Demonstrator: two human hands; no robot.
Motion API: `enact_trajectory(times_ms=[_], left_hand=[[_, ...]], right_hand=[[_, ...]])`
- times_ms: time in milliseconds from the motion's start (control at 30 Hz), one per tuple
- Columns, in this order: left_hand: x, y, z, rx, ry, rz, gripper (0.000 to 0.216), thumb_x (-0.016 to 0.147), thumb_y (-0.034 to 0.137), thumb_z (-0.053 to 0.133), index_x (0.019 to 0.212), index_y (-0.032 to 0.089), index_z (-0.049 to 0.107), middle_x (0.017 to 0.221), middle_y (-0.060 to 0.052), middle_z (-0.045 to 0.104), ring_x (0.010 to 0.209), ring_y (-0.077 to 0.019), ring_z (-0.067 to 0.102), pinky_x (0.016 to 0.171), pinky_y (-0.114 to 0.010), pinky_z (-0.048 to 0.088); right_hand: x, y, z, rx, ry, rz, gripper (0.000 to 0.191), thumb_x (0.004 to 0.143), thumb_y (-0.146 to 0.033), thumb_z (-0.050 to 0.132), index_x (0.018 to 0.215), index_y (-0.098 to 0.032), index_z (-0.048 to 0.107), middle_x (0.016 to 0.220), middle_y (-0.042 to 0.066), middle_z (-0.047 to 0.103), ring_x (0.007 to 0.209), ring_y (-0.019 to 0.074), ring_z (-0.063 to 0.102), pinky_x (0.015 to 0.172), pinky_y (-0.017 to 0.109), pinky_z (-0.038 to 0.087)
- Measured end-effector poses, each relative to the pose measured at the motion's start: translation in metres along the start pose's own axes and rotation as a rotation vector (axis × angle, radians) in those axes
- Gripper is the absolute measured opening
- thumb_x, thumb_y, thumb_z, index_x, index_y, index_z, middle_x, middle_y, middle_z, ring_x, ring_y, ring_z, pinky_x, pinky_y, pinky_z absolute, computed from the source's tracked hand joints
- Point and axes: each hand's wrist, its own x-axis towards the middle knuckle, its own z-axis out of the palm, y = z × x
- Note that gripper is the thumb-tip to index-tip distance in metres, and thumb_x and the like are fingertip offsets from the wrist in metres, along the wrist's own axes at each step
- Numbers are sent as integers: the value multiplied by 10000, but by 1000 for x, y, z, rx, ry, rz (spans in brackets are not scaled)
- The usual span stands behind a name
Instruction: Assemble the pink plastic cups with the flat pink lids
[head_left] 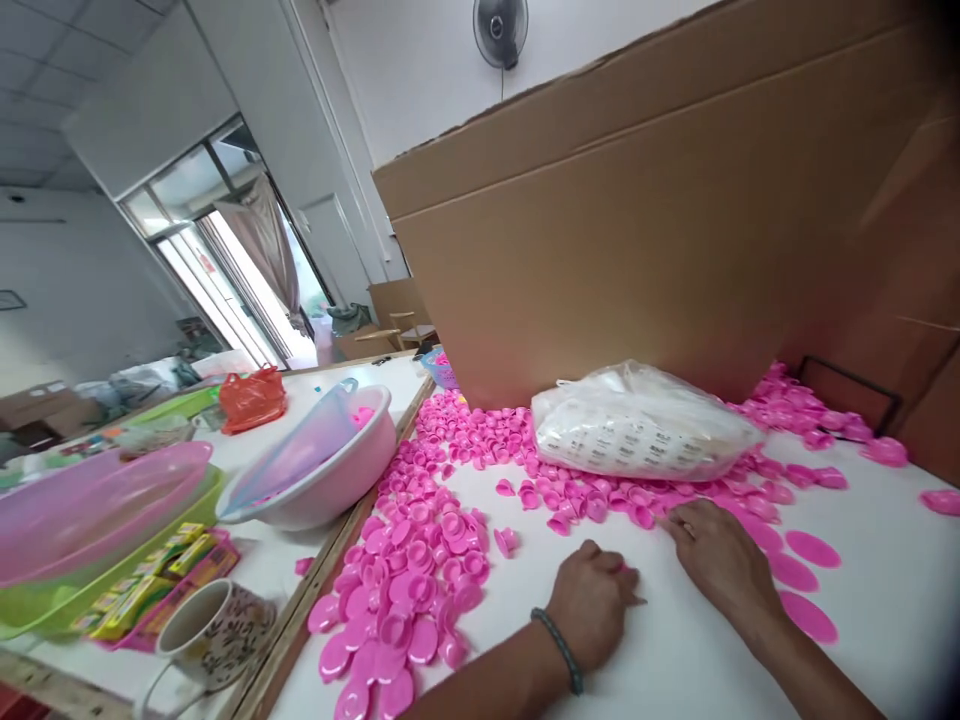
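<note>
My left hand (592, 605), with a dark bead bracelet at the wrist, is closed over the white tabletop (660, 650). A bit of pink plastic shows at its fingertips, so it seems to hold a small pink plastic piece. My right hand (720, 555) is closed too, fingers bent down at the edge of the pink pieces; what it grips, if anything, is hidden. Just beside its fingertips lies a pink cup-shaped piece (641, 515). Flat pink oval discs (808, 616) lie to its right. A large heap of pink cup-shaped pieces (401, 580) spreads on the left.
Behind the pieces lies a filled white plastic bag (645, 425) against a tall cardboard box (600, 240). Across a wooden edge (330, 545) on the left stand a white basin (322, 480), a patterned mug (217, 635), a pink basin (150, 500) and a red bag (253, 398).
</note>
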Motion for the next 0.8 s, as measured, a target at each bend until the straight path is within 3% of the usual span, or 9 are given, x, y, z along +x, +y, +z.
enact_trajectory(times_ms=[67, 167, 267, 367, 533, 800], left_hand=[[-15, -7, -15, -49, 21, -79, 210, 857, 335, 430, 851, 241, 618, 801, -100, 625, 827, -212, 578, 744, -375, 392], [-35, -15, -29, -137, 148, -246, 235, 810, 339, 516, 995, 222, 604, 948, -90, 635, 909, -239, 531, 794, -385, 401], [-46, -21, -29, -231, 247, -382, 371, 731, 314, 624, 1082, 201, 588, 1047, -93, 612, 968, -257, 499, 849, -391, 379], [-50, -28, -25, -339, 268, -478, 455, 689, 340, 664, 1112, 195, 579, 992, -82, 613, 869, -224, 514, 767, -347, 406], [-51, -32, -23, -383, 251, -504, 490, 684, 327, 672, 1143, 204, 551, 956, -41, 616, 732, -144, 494, 651, -268, 417], [-48, -29, -22, -341, 259, -473, 431, 736, 325, 634, 1142, 213, 540, 905, -36, 637, 745, -140, 522, 679, -272, 437]], right_hand=[[-8, -13, -4, 89, 1, -86, 228, 826, -316, 438, 663, -216, 563, 815, 69, 585, 789, 230, 516, 573, 304, 386], [-19, -38, -10, 182, -62, -263, 262, 861, -301, 423, 648, -203, 540, 755, 46, 580, 761, 199, 507, 615, 296, 390], [-26, -56, -10, 226, -121, -360, 237, 862, -260, 467, 654, -185, 553, 743, 35, 595, 760, 179, 496, 665, 291, 383], [-28, -61, -4, 267, -154, -374, 205, 856, -247, 504, 682, -174, 584, 766, 34, 609, 763, 162, 487, 666, 273, 377], [-31, -63, 9, 268, -211, -417, 191, 845, -192, 518, 674, -166, 598, 739, 34, 611, 732, 150, 473, 633, 255, 366], [-34, -74, 19, 61, -319, -574, 270, 829, -68, 428, 615, -159, 566, 616, 30, 569, 682, 149, 433, 591, 250, 321]])
